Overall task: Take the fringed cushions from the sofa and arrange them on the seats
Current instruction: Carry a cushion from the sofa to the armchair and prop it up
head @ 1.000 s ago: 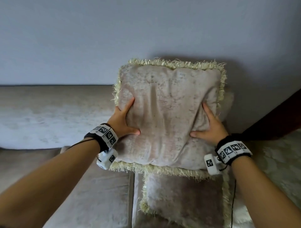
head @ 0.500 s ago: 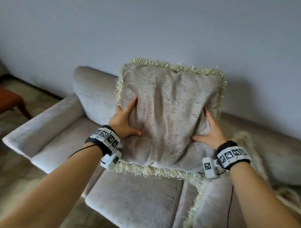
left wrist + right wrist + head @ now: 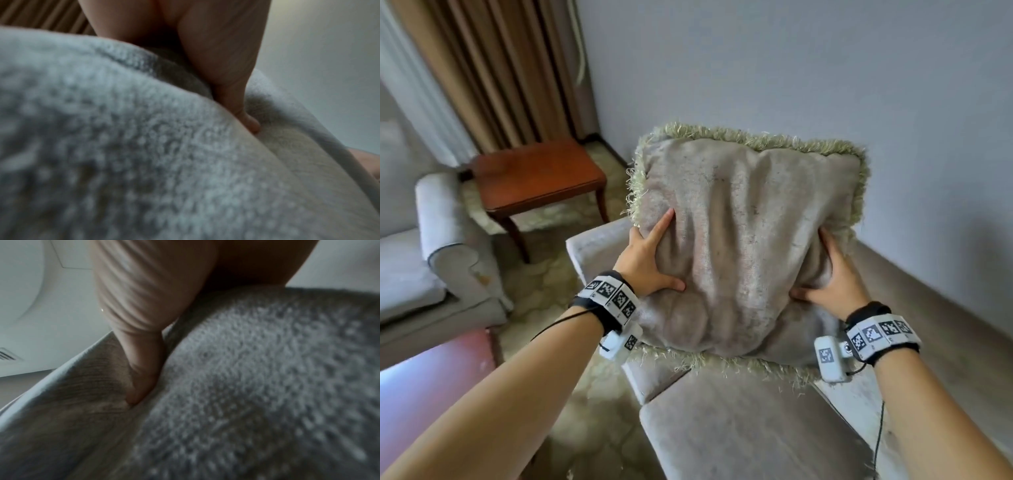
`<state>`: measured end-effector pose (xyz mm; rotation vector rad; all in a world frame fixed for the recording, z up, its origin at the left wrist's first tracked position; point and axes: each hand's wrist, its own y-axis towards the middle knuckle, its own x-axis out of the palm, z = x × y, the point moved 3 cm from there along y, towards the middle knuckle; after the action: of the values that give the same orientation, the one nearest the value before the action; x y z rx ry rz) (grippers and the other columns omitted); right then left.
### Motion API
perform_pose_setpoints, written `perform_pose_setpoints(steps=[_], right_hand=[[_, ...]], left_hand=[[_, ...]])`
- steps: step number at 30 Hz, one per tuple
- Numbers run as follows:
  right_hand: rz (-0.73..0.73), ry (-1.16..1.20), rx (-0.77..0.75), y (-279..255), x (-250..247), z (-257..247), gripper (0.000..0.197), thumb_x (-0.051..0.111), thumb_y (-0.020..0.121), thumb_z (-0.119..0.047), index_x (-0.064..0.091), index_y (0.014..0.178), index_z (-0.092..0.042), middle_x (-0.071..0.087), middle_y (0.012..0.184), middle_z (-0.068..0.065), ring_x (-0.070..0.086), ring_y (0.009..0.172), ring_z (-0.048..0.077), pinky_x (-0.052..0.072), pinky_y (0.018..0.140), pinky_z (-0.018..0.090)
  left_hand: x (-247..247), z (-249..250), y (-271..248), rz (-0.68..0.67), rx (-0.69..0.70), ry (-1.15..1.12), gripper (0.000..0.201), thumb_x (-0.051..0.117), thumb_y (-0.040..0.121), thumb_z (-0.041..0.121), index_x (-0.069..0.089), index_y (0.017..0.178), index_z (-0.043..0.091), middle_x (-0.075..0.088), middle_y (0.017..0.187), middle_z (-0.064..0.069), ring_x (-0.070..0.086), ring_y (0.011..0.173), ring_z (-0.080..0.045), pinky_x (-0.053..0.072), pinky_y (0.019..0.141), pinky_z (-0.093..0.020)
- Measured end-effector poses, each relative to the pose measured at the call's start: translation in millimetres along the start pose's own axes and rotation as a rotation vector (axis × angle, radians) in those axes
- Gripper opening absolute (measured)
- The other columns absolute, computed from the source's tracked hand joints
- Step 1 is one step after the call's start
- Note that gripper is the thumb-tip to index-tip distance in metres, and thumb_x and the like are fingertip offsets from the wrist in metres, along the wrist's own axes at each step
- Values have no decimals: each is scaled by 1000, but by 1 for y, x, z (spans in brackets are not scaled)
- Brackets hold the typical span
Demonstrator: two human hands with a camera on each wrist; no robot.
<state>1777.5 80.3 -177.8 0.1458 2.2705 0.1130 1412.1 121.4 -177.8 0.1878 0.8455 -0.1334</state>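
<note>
- The cushion [image 3: 750, 240] is held upright in the air above the sofa [image 3: 739, 428] seat, squeezed between both hands — left hand [image 3: 645, 263] and right hand [image 3: 832, 277] each grip a side, thumbs dug into the front.
- It is soft; I judge a loosened squeeze could let it sag or slip onto the floor [image 3: 541, 284] beside the armrest.
- The fingers behind the cushion are hidden, and both wrist views are blurred fabric — any other cushions are out of view.

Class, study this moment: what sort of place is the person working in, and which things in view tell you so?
Most likely a home living room: an upholstered sofa, a second armchair beside a wooden side table, and floor-length curtains in the corner.
</note>
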Motion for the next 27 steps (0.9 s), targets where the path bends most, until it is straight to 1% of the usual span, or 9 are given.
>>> perform_pose_setpoints(steps=[3,6,10,13,15,18,22,24,27], right_hand=[[-56,24,-56,44,33,-23,141,95,44,-49,3,150,-49,39,149,14,43,132,33,40,105,43],[-151,72,-126,86,70,-54,140,95,41,-52,6,149,-51,39,150,11,40,134,30,39,108,47],[-268,140,-251,137,133,-120,138,95,39,-53,11,149,-52,39,150,7,39,135,26,37,108,44],[-346,195,-348,160,184,-174,137,94,37,-56,13,148,-54,38,151,4,39,135,24,37,109,45],[-406,235,-376,172,216,-208,136,95,39,-53,13,148,-54,35,154,-1,38,137,22,36,110,44],[-457,254,-423,187,265,-257,137,96,40,-48,14,149,-51,34,155,-5,35,139,20,34,112,48],[-486,249,-474,208,323,-322,138,96,37,-50,14,148,-53,35,154,-1,35,139,22,34,111,50],[-495,241,-496,219,344,-354,137,96,39,-47,14,149,-51,37,153,-2,35,138,21,34,111,49],[-485,264,-552,239,372,-398,137,96,40,-45,15,150,-46,36,153,-5,34,136,13,34,112,44]], left_hand=[[-26,-29,2,75,-93,14,141,95,38,49,-2,140,63,27,138,-15,33,132,-36,34,107,-41],[-57,-60,-3,140,-205,30,141,94,37,50,-2,139,67,31,129,-13,40,124,-37,40,104,-45],[-108,-110,-23,249,-341,64,140,94,37,50,-2,138,67,32,127,-11,46,116,-38,43,99,-42],[-147,-148,-43,326,-418,97,140,94,38,50,-2,137,68,33,126,-12,46,115,-39,43,99,-43],[-173,-174,-54,360,-469,115,139,94,38,49,-3,137,67,33,126,-12,47,115,-39,44,98,-44],[-208,-219,-64,411,-502,122,139,94,38,49,-2,137,68,31,133,-13,44,121,-40,43,99,-44],[-254,-280,-72,474,-524,119,140,95,36,49,-4,134,71,30,139,-14,41,127,-39,40,104,-45],[-277,-306,-73,499,-533,116,140,95,37,47,-4,134,70,29,143,-14,39,130,-39,39,105,-46],[-309,-339,-65,527,-539,126,140,95,40,44,-4,136,67,25,147,-17,35,134,-40,38,105,-47]])
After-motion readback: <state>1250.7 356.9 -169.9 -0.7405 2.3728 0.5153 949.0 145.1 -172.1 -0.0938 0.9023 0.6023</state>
